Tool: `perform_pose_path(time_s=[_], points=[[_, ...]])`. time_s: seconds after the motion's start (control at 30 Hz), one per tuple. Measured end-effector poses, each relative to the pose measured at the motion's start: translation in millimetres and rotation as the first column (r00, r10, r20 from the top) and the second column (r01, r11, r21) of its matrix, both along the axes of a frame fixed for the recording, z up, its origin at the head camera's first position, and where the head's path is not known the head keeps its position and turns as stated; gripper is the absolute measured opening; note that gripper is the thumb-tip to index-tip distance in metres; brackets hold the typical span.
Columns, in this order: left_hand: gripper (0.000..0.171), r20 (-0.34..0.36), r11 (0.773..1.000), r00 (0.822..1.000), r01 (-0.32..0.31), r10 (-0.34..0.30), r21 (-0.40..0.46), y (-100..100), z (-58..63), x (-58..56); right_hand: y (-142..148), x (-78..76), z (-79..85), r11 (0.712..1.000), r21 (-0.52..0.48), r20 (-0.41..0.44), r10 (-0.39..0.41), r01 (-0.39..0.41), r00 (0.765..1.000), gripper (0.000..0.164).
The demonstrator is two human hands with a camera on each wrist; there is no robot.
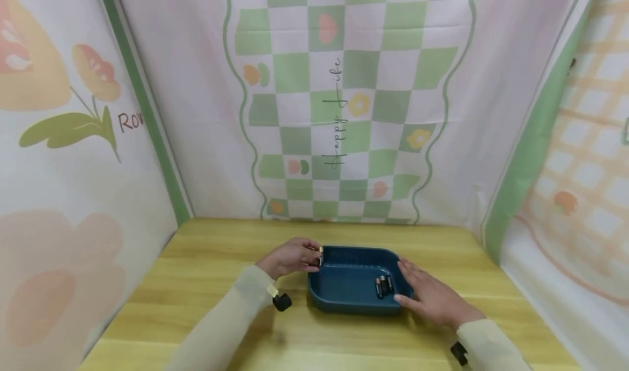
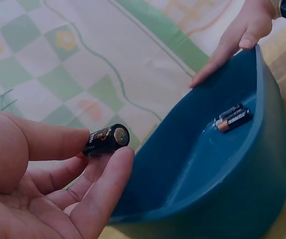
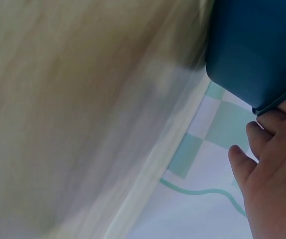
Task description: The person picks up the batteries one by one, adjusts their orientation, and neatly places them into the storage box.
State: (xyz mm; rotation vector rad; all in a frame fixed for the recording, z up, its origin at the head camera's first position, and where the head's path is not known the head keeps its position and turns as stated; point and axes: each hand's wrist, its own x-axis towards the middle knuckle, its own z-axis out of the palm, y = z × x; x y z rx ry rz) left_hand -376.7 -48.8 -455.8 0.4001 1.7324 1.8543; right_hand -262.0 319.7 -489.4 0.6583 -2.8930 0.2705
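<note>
Over the left end of a dark blue rectangular basin (image 1: 344, 307), my left hand (image 1: 292, 256) holds a small black battery (image 2: 104, 141). In the left wrist view, thumb and fingers pinch its sides, with one round end facing the camera. My right hand (image 1: 434, 300) rests on the basin's right end, its fingers spread and mostly straight against the rim. A small group of batteries (image 1: 384, 286) lies on the basin floor near that hand; one black battery with a copper end (image 2: 234, 120) shows DURACELL lettering.
The basin stands on a yellow wood-grain table (image 1: 231, 305). Behind it hangs a cloth with green and white checks (image 1: 363, 158); more printed cloth hangs on the left (image 1: 54, 185) and right (image 1: 585, 174) sides. Each wrist carries a small black device.
</note>
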Motion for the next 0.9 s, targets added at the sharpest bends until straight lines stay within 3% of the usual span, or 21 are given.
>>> perform_pose_path(time_s=[0.2,0.63,0.9], points=[[0.015,0.014,0.999,0.999,0.036,-0.036,0.032,17.0,-1.3,5.8,2.9,0.3,-3.2,1.000,-0.022,0.010,-0.014,0.014,1.000,0.083],[0.011,0.004,0.998,0.998,0.058,-0.058,0.019,47.2,-3.5,8.7,5.4,-0.5,-7.5,0.999,-0.037,0.007,-0.021,0.021,1.000,0.084],[0.019,0.006,0.998,0.998,0.056,-0.056,0.018,68.3,-2.8,5.8,2.7,-2.9,-6.5,0.998,-0.055,0.018,-0.013,0.014,1.000,0.084]])
